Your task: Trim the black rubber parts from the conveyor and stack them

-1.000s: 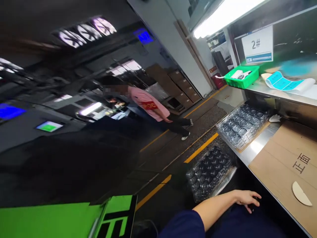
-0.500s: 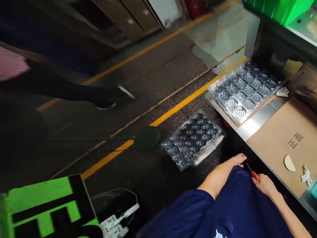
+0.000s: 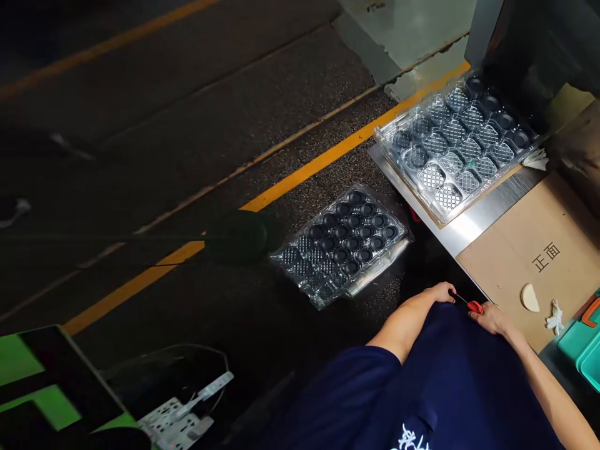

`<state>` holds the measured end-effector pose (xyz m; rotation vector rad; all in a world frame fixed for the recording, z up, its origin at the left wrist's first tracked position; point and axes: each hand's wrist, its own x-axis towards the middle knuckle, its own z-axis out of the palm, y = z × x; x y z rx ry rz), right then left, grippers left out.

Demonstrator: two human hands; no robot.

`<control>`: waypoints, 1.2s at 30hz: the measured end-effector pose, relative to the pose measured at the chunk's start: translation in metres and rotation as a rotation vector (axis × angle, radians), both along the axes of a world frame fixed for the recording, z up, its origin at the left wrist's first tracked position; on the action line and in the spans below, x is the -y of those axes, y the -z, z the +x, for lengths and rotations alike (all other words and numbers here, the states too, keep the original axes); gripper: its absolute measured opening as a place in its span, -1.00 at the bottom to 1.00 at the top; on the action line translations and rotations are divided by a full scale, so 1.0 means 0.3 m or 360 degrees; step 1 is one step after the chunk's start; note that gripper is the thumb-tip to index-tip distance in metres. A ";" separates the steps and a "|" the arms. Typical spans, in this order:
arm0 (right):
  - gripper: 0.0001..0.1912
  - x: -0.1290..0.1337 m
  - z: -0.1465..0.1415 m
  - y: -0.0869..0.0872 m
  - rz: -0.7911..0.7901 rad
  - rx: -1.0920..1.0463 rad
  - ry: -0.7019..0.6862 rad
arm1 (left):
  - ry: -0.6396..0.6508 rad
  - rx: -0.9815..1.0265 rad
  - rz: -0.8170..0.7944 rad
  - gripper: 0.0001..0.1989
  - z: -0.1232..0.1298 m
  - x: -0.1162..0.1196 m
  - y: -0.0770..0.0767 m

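Note:
My right hand (image 3: 490,317) is closed round the red handle of a screwdriver (image 3: 474,306), whose thin shaft points left. My left hand (image 3: 443,292) pinches a small dark piece (image 3: 452,292) at the shaft's tip. Both hands are just off the near edge of the metal bench, over the dark blue shirt (image 3: 464,356). What the small piece is cannot be made out.
Clear plastic trays with round dark parts (image 3: 454,147) lie on the bench beside cardboard (image 3: 515,250), a cream half-disc (image 3: 530,298), a white cloth (image 3: 555,317) and a teal box (image 3: 581,344). Another tray (image 3: 344,240) is lower left, near power strips (image 3: 175,419).
The view has shifted, and the teal box shows more. The screwdriver's tip has come up to the dark piece in my left hand. The passing person's leg has moved mostly out of sight.

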<state>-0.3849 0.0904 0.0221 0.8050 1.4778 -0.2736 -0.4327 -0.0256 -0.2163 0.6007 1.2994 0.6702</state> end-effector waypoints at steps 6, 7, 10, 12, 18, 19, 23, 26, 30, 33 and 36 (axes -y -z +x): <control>-0.34 -0.037 0.026 0.011 -0.0005 0.0033 -0.0060 | -0.0088 0.0021 -0.0023 -0.46 0.016 -0.017 -0.011; -0.33 -0.040 0.035 0.015 -0.0023 0.0050 -0.0050 | -0.0130 0.0035 -0.0052 -0.47 0.018 -0.016 -0.013; -0.31 -0.045 0.064 0.022 -0.0066 0.0074 0.0003 | -0.0289 0.0084 -0.0165 -0.50 0.021 -0.010 -0.023; -0.29 -0.048 0.080 0.027 -0.0052 0.0029 0.0023 | -0.0393 0.0121 -0.0240 -0.51 0.022 -0.007 -0.033; -0.28 -0.049 0.095 0.036 -0.0019 -0.0058 0.0062 | -0.0541 0.0255 -0.0329 -0.53 0.026 -0.013 -0.062; -0.28 -0.048 0.094 0.034 -0.0003 -0.0060 0.0063 | -0.0559 0.0264 -0.0341 -0.53 0.027 -0.014 -0.065; -0.29 -0.045 0.094 0.024 -0.0078 -0.0032 0.0078 | -0.0592 0.0331 -0.0361 -0.52 0.038 -0.016 -0.068; -0.30 -0.058 0.080 0.018 -0.0107 -0.0108 0.0099 | -0.0627 0.0373 -0.0390 -0.53 0.030 -0.025 -0.060; -0.29 -0.060 0.030 -0.014 -0.0108 -0.0217 0.0043 | -0.0649 0.0428 -0.0414 -0.58 -0.007 -0.047 -0.090; -0.33 -0.021 0.026 -0.089 -0.0079 -0.0191 0.0068 | -0.0571 0.0407 -0.0350 -0.62 0.002 -0.054 -0.199; -0.36 -0.026 0.056 -0.169 0.0015 -0.0235 0.0463 | -0.0375 0.0272 -0.0306 -0.58 -0.006 -0.076 -0.300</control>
